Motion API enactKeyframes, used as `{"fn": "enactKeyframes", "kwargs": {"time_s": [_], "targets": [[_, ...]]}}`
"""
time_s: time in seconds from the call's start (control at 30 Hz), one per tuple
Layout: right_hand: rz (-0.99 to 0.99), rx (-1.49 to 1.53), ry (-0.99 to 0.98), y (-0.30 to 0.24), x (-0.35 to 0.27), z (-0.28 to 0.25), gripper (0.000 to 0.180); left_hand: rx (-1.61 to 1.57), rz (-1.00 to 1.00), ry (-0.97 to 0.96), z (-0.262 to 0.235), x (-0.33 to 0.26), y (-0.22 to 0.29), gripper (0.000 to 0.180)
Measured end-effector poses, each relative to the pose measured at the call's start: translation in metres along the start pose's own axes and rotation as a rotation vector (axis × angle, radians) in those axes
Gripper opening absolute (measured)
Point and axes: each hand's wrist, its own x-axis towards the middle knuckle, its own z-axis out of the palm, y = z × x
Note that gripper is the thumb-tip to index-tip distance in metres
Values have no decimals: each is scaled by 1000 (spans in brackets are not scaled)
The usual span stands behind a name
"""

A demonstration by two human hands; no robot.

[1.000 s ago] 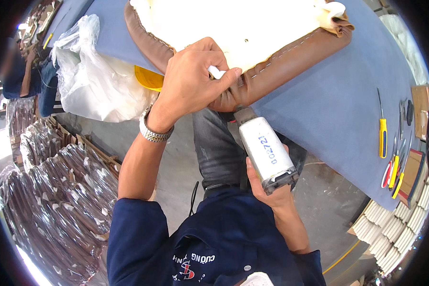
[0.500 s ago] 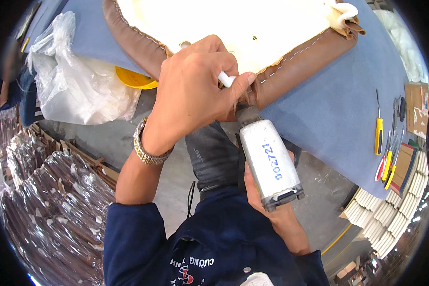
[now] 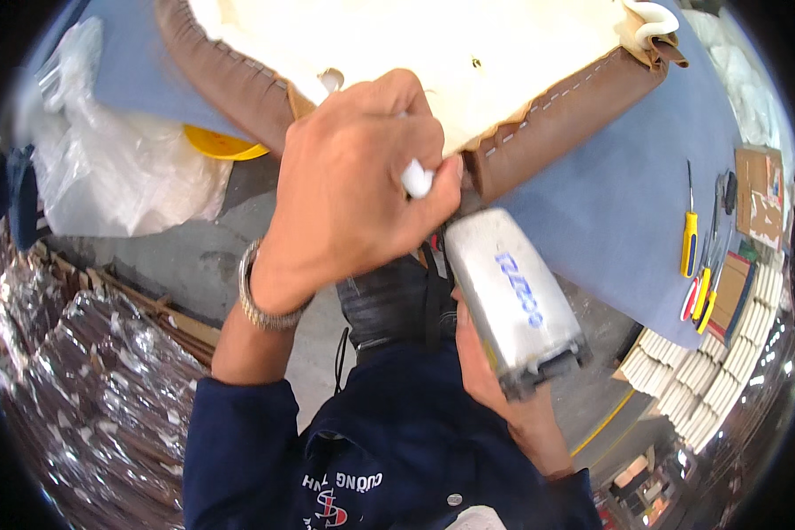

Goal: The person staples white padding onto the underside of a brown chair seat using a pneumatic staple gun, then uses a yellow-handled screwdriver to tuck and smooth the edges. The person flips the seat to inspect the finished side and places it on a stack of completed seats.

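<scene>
Since a second earlier I'd seen the left hand (image 3: pixel 353 185) close in, pinching a white piece (image 3: pixel 417 179) at the brown cushion (image 3: pixel 556 115) edge — right hand (image 3: pixel 495 380), at five o'clock, gripping the grey stapler (image 3: pixel 512 296) — probably mid-fastening.

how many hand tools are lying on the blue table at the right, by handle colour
On the blue table, right side:
yellow-handled screwdriver: 1
red-handled tool: 1
yellow-handled tool beside the red one: 1
dark tool further back, kind unclear: 1
Total: 4, though the rim blurs them and more may be hidden.
</scene>
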Motion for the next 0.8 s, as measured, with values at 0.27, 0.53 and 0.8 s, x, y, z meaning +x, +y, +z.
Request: {"fn": "enactKeyframes", "kwargs": {"time_s": [0.27,0.53,0.8], "targets": [[-413,95,155,33,-1,3,60,189,65,-6,-15,2,-5,28],[-127,92,232,72,-62,-62,67,270,65,-46,-14,2,-3,43],[-149,-660,336,107,27,-167,50,28,-44,149,0,8,5,36]]}}
